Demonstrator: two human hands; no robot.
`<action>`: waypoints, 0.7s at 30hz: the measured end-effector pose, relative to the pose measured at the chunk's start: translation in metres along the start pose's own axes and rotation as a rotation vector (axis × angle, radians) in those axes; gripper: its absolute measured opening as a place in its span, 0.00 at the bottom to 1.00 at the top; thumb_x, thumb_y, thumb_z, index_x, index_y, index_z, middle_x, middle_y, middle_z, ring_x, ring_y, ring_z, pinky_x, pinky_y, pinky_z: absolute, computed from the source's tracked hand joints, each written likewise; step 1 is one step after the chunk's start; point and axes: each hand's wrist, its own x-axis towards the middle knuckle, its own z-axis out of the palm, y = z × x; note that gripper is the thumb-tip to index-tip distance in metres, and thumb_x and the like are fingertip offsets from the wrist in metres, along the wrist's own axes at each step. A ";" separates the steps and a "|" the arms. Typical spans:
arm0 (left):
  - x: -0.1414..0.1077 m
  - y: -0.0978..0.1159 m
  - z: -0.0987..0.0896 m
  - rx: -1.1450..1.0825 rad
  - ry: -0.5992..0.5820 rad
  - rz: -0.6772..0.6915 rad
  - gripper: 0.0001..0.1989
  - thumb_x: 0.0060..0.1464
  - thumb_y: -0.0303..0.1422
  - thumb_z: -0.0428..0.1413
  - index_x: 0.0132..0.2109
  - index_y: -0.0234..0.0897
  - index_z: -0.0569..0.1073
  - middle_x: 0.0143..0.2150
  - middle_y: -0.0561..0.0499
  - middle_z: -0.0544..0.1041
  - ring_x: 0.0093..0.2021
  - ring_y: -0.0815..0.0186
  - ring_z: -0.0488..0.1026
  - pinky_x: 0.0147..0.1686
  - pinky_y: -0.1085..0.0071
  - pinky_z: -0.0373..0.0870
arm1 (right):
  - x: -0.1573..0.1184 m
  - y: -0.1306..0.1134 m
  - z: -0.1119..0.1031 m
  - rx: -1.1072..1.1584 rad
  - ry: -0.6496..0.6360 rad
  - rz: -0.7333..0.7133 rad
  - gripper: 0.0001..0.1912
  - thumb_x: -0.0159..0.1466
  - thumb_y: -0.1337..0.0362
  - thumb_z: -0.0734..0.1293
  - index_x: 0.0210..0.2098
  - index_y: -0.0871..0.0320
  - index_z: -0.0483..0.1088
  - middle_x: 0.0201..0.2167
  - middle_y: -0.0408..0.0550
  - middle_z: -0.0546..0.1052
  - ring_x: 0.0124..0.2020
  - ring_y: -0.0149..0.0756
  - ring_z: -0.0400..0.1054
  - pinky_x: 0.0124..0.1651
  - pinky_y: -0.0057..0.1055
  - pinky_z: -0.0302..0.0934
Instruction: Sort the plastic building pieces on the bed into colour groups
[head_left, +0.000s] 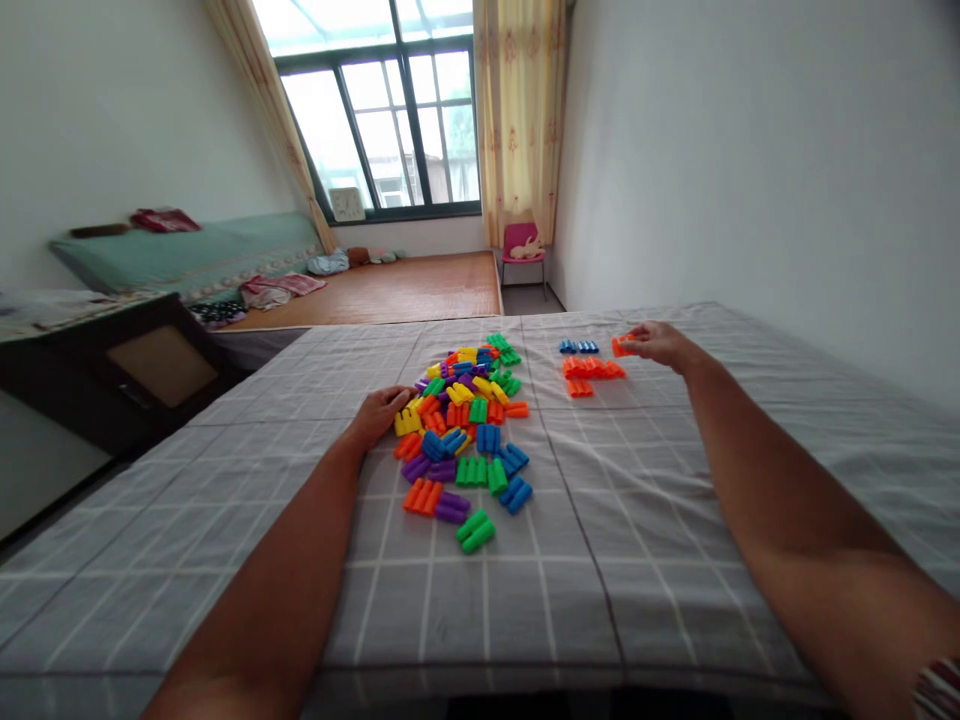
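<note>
My right hand [661, 344] pinches an orange building block [621, 345] at the far right, just above or on the sheet; which of the two I cannot tell. Near it lie a group of orange blocks [592, 370] and a short row of blue blocks [579, 347]. My left hand [379, 415] rests against the left edge of a pile of colourful ribbed plastic blocks [478, 411]. Its fingers look loosely extended beside a yellow block [407, 420], with nothing visibly gripped. Green, blue, purple, orange and yellow pieces overlap in the pile.
A grey checked sheet [480, 610] covers the surface under the blocks. Beyond it are a low wooden platform [420, 285] with cloths, and a pink chair [519, 238] holding a plush toy. A dark cabinet [142, 370] stands at left; a white wall [750, 170] runs along the right.
</note>
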 end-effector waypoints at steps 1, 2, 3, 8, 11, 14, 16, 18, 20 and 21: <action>0.000 0.001 0.000 0.000 0.003 0.000 0.32 0.43 0.55 0.58 0.44 0.32 0.80 0.40 0.46 0.82 0.39 0.58 0.75 0.38 0.68 0.71 | -0.001 0.003 0.000 0.005 -0.050 0.016 0.22 0.49 0.57 0.76 0.38 0.63 0.72 0.33 0.53 0.78 0.32 0.36 0.71 0.31 0.26 0.65; -0.001 0.001 0.000 0.003 0.007 0.001 0.32 0.43 0.56 0.58 0.44 0.32 0.80 0.40 0.46 0.82 0.39 0.58 0.75 0.38 0.68 0.71 | -0.002 0.004 -0.001 0.013 -0.130 0.013 0.22 0.48 0.56 0.77 0.37 0.63 0.72 0.33 0.53 0.78 0.33 0.36 0.72 0.32 0.27 0.66; 0.000 0.001 0.000 0.008 0.010 0.003 0.32 0.43 0.56 0.58 0.43 0.32 0.80 0.40 0.46 0.82 0.39 0.58 0.75 0.38 0.68 0.71 | -0.005 0.003 -0.002 0.022 -0.227 0.003 0.22 0.47 0.55 0.77 0.36 0.63 0.73 0.32 0.52 0.78 0.33 0.36 0.72 0.33 0.27 0.67; 0.001 -0.003 0.000 -0.010 0.010 -0.007 0.31 0.43 0.55 0.58 0.43 0.32 0.80 0.40 0.46 0.81 0.38 0.59 0.75 0.38 0.68 0.71 | -0.017 -0.010 -0.008 0.027 -0.614 0.073 0.24 0.40 0.56 0.80 0.33 0.62 0.75 0.32 0.52 0.79 0.33 0.40 0.74 0.38 0.35 0.72; 0.003 -0.006 0.000 -0.031 0.002 -0.011 0.31 0.43 0.55 0.58 0.44 0.32 0.80 0.40 0.46 0.81 0.38 0.59 0.75 0.37 0.68 0.71 | -0.016 -0.009 0.003 -0.007 -0.655 0.142 0.23 0.39 0.58 0.81 0.30 0.62 0.73 0.28 0.50 0.78 0.32 0.40 0.75 0.38 0.35 0.73; 0.003 -0.007 0.000 -0.008 0.005 0.008 0.31 0.43 0.55 0.58 0.44 0.32 0.80 0.40 0.46 0.81 0.38 0.59 0.75 0.37 0.68 0.70 | -0.009 -0.004 0.017 -0.067 -0.597 0.187 0.22 0.42 0.56 0.80 0.27 0.61 0.69 0.24 0.48 0.76 0.29 0.38 0.75 0.36 0.35 0.74; 0.003 -0.007 -0.001 0.010 0.009 0.023 0.31 0.44 0.55 0.58 0.44 0.32 0.80 0.38 0.46 0.81 0.37 0.59 0.74 0.36 0.68 0.70 | -0.006 -0.001 0.021 -0.099 -0.567 0.217 0.24 0.44 0.53 0.80 0.28 0.61 0.68 0.24 0.49 0.77 0.29 0.39 0.75 0.34 0.34 0.74; 0.003 -0.006 -0.001 0.018 0.009 0.029 0.31 0.44 0.55 0.57 0.44 0.32 0.80 0.37 0.47 0.81 0.36 0.60 0.74 0.35 0.69 0.70 | -0.006 0.000 0.021 -0.143 -0.591 0.249 0.26 0.44 0.51 0.80 0.29 0.61 0.67 0.25 0.52 0.78 0.29 0.40 0.76 0.33 0.34 0.74; 0.002 -0.005 -0.001 0.023 0.007 0.033 0.31 0.44 0.55 0.57 0.44 0.32 0.80 0.36 0.47 0.81 0.36 0.60 0.74 0.35 0.69 0.70 | -0.008 -0.001 0.020 -0.198 -0.649 0.272 0.28 0.41 0.51 0.81 0.30 0.61 0.67 0.25 0.52 0.78 0.29 0.41 0.76 0.31 0.33 0.74; 0.002 -0.005 -0.001 0.024 0.006 0.034 0.31 0.44 0.55 0.57 0.44 0.32 0.80 0.37 0.47 0.81 0.36 0.60 0.74 0.35 0.69 0.70 | -0.009 -0.002 0.020 -0.218 -0.672 0.276 0.28 0.41 0.52 0.81 0.30 0.60 0.67 0.24 0.51 0.78 0.29 0.41 0.76 0.30 0.32 0.74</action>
